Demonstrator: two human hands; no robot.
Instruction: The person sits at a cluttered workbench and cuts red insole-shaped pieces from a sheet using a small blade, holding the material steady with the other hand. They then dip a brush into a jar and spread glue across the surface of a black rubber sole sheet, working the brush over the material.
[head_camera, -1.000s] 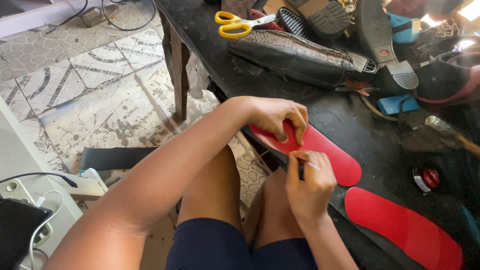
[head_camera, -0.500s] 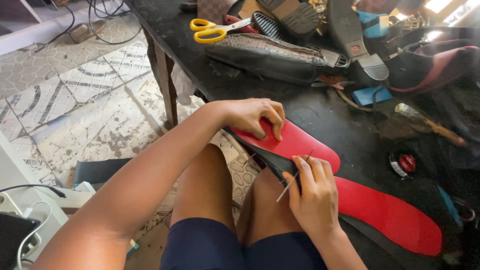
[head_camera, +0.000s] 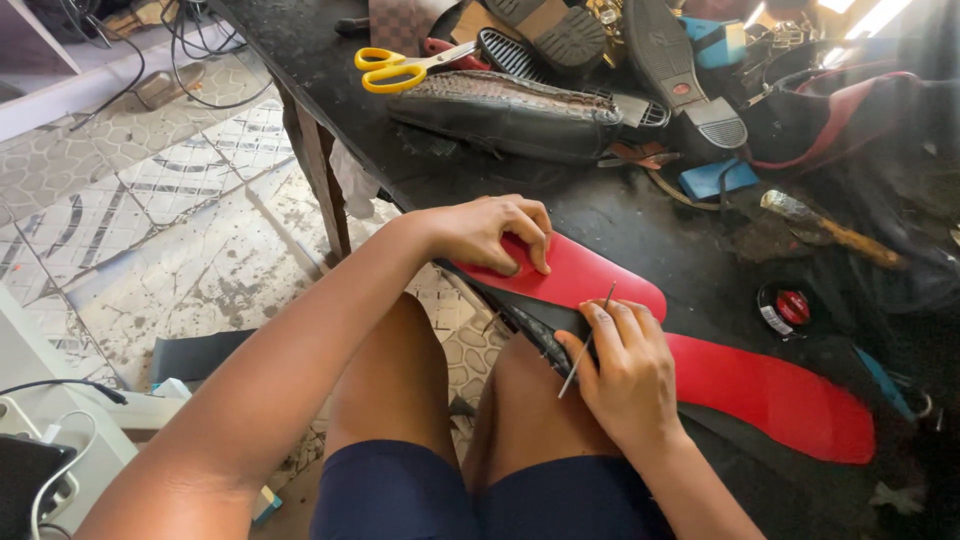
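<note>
Sole (head_camera: 590, 275) red, under L hand (head_camera: 490, 232), flat | R hand (head_camera: 625, 365) pinches thin tool (head_camera: 585, 345), maybe awl.

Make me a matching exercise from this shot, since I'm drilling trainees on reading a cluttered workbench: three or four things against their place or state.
Things:
1. scissors
2. left hand
3. right hand
4. small round tin

Places or states:
A. pinching a thin needle-like tool
B. pressing down on the nearer red sole
C. on the dark table, right of the red soles
D. lying at the far end of the table, yellow handles

Pairs: 1-D, 2-B, 3-A, 4-C
</note>
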